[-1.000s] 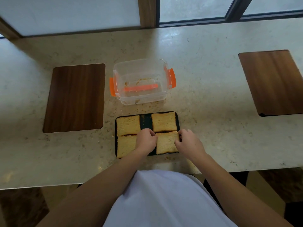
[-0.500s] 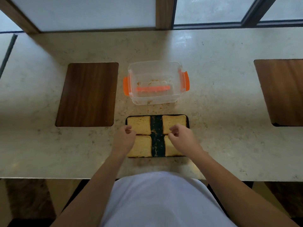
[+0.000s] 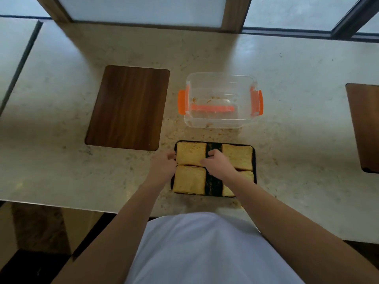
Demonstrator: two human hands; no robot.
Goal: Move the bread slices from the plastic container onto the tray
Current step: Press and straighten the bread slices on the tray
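Observation:
A black tray [image 3: 255, 160] lies near the counter's front edge with bread slices in a two-by-two layout. The far-left slice [image 3: 190, 153] sits between my hands. My left hand [image 3: 163, 165] has curled fingers at its left edge. My right hand [image 3: 219, 163] has curled fingers at its right edge. The far-right slice [image 3: 238, 158] and the near-left slice [image 3: 189, 180] lie flat. My right wrist partly hides the near-right slice [image 3: 247, 177]. Just behind the tray stands the clear plastic container [image 3: 215, 124] with orange clips, holding only crumbs.
A dark wooden panel [image 3: 129, 107] is set in the pale stone counter [image 3: 297, 99] to the left of the container. Another wooden panel [image 3: 365, 128] is at the right edge. Windows run along the back. Crumbs lie between the container and the tray.
Both hands have moved from the near slices up to the far-left slice. The left and right slices now lie apart, with a bare strip of tray between them.

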